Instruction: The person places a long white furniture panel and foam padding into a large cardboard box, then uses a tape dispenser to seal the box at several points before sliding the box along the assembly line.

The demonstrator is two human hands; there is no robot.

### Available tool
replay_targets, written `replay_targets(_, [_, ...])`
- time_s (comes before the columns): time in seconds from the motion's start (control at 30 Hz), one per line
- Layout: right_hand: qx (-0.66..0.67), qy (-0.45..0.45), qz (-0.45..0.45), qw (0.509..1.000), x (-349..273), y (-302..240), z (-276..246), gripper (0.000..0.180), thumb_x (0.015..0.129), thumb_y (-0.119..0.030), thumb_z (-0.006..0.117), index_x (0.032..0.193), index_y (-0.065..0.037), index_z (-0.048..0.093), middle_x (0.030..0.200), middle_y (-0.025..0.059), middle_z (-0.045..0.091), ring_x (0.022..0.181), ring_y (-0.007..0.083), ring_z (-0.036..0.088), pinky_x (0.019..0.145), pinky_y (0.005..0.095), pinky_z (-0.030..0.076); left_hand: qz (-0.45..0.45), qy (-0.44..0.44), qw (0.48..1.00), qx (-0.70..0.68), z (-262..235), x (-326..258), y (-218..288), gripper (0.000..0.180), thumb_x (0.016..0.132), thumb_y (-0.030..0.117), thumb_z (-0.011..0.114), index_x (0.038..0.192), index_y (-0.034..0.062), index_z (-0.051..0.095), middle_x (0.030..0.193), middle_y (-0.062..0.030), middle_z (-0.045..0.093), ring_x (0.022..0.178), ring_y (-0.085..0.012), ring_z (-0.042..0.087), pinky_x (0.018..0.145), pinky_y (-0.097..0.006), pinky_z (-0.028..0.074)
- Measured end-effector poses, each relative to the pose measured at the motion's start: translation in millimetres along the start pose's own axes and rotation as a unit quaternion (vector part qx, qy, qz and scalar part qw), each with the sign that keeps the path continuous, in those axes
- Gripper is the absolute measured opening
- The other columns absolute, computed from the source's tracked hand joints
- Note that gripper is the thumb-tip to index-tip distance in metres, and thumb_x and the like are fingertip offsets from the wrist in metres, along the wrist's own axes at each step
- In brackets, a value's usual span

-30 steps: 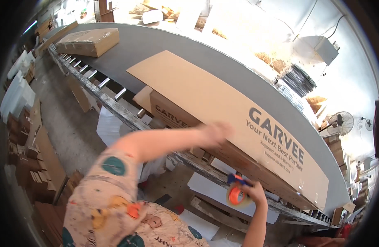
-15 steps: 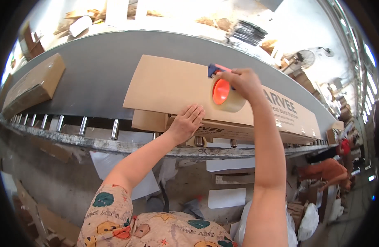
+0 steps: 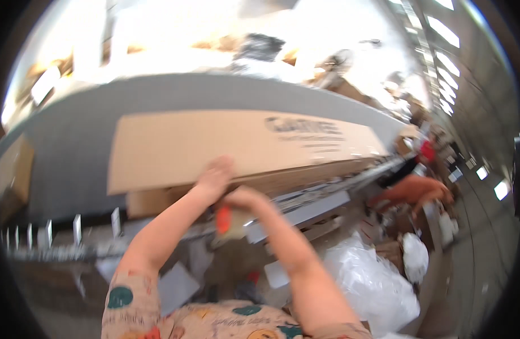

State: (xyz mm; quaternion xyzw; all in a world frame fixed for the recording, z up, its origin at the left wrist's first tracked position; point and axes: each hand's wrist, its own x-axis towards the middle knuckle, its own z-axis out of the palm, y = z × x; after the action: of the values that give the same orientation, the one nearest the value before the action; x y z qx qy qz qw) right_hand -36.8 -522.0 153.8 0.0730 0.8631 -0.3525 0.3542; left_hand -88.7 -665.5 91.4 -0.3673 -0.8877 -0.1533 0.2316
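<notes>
Cardboard first: a long flat brown carton [image 3: 237,147] lies on the grey conveyor belt [image 3: 73,152], its printed end toward your right, its near edge overhanging the roller frame [image 3: 62,231]. Frame is motion-blurred, so fine detail is soft.

Your left hand [image 3: 215,176] lies flat, palm down, fingers together, pressed on the carton's near edge where the top panel meets the front face. Not gripping, just pinning.

Your right hand [image 3: 244,199] sits just below and beside the left, curled around a tape dispenser [image 3: 225,221] with an orange core. Fingers look wrapped round its upper part, though blur hides exactly how they close. The dispenser hangs in front of the carton's near face, close to it; whether the tape is touching cardboard cannot be told.

Step in hand, by my reading: sealing the carton's near edge, with the strip being brought down over the edge onto the front face, or about to be started there.

Next move, as a judgement: you need the left hand to hold the panel firmly while the right presses the tape against the front face and pulls cleanly, keeping the strip straight across the seam.

Nearby: clear plastic bags [image 3: 373,282] heaped at lower right; another person in orange [image 3: 412,189] bent over further along the line.
</notes>
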Motion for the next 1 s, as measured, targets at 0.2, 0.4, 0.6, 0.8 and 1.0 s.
replay_targets(0.2, [0.159, -0.049, -0.233, 0.958, -46.7, 124.0, 16.2, 0.058, 0.069, -0.038, 0.074, 0.115, -0.006, 0.065, 0.1, 0.0102, 0.067, 0.096, 0.0187, 0.062, 0.087, 0.0312, 0.046, -0.166, -0.077, 0.981, 0.069, -19.1, -13.9, 26.5, 0.111, 0.054, 0.03, 0.087, 0.141, -0.0015, 0.027, 0.146, -0.0191, 0.03, 0.137, -0.0353, 0.026, 0.115, -0.043, 0.02])
replay_targets(0.4, [0.376, -0.04, -0.333, 0.864, -69.1, 184.5, -71.0, 0.066, 0.072, -0.019, 0.074, 0.132, -0.003, 0.051, 0.121, 0.0066, 0.058, 0.11, 0.0168, 0.054, 0.098, 0.0298, 0.04, -0.242, 0.132, 0.95, 0.144, -42.7, -38.6, 90.1, 0.071, 0.068, 0.015, 0.076, 0.13, -0.0011, 0.045, 0.136, -0.0192, 0.043, 0.128, -0.0353, 0.039, 0.108, -0.046, 0.029])
replay_targets(0.6, [0.335, -0.039, -0.363, 0.868, -123.5, 191.6, -188.9, 0.078, 0.058, -0.013, 0.076, 0.13, 0.001, 0.051, 0.118, 0.0126, 0.058, 0.111, 0.0207, 0.055, 0.098, 0.0329, 0.04, -0.477, 0.132, 0.671, -0.553, -25.6, 46.3, 224.1, 0.045, 0.098, 0.041, 0.042, 0.105, 0.0036, 0.067, 0.087, -0.0037, 0.064, 0.084, -0.014, 0.055, 0.078, -0.029, 0.043])
replay_targets(0.8, [-0.029, 0.071, -0.583, 0.809, -110.3, 177.4, -192.2, 0.073, 0.054, -0.016, 0.079, 0.123, -0.005, 0.058, 0.097, 0.014, 0.058, 0.087, 0.0251, 0.06, 0.079, 0.034, 0.048, -0.515, 0.164, 0.46, -0.704, -60.4, 76.2, 256.3, 0.063, 0.093, 0.057, 0.045, 0.101, -0.0013, 0.068, 0.083, 0.0001, 0.062, 0.073, -0.0085, 0.049, 0.068, -0.023, 0.037])
replay_targets(1.0, [-0.18, 0.123, -0.645, 0.732, -128.1, 147.4, -176.1, 0.073, 0.051, -0.014, 0.079, 0.122, -0.015, 0.059, 0.097, 0.0151, 0.056, 0.08, 0.029, 0.061, 0.067, 0.037, 0.052, -0.54, 0.258, 0.452, -0.661, -53.7, 55.5, 257.7, 0.042, 0.09, 0.042, 0.06, 0.087, 0.0021, 0.071, 0.078, -0.0015, 0.065, 0.069, -0.0074, 0.052, 0.066, -0.023, 0.04])
